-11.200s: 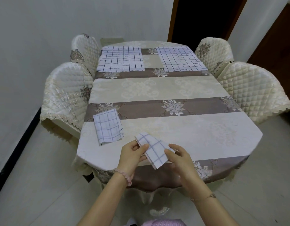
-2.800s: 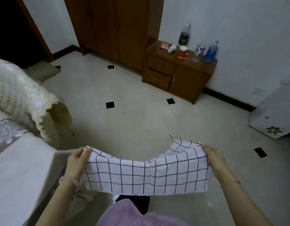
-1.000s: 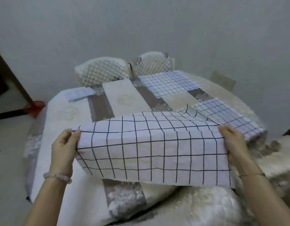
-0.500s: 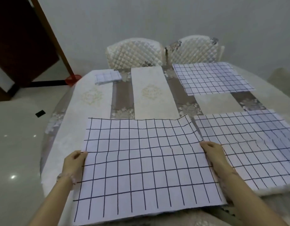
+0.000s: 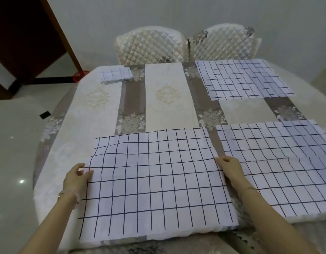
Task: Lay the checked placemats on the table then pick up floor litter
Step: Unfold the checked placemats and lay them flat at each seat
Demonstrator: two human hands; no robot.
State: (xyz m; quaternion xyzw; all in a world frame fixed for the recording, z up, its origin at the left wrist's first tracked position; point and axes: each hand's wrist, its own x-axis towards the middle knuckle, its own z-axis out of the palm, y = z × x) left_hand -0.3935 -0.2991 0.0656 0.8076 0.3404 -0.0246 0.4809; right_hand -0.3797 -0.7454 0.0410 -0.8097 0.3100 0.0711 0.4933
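The placemat has settled onto the tablecloth; left hand and right hand grip its edges.

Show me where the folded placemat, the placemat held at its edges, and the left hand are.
folded placemat [image 5: 116,76], head view, middle of its top face.
held placemat [image 5: 158,180], head view, centre of the cloth.
left hand [image 5: 76,177], head view, back of the hand.

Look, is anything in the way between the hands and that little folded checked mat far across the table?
Nothing visible. The left hand and right hand hold the near placemat by its side edges; past it only bare tablecloth lies before the folded placemat at the far left.
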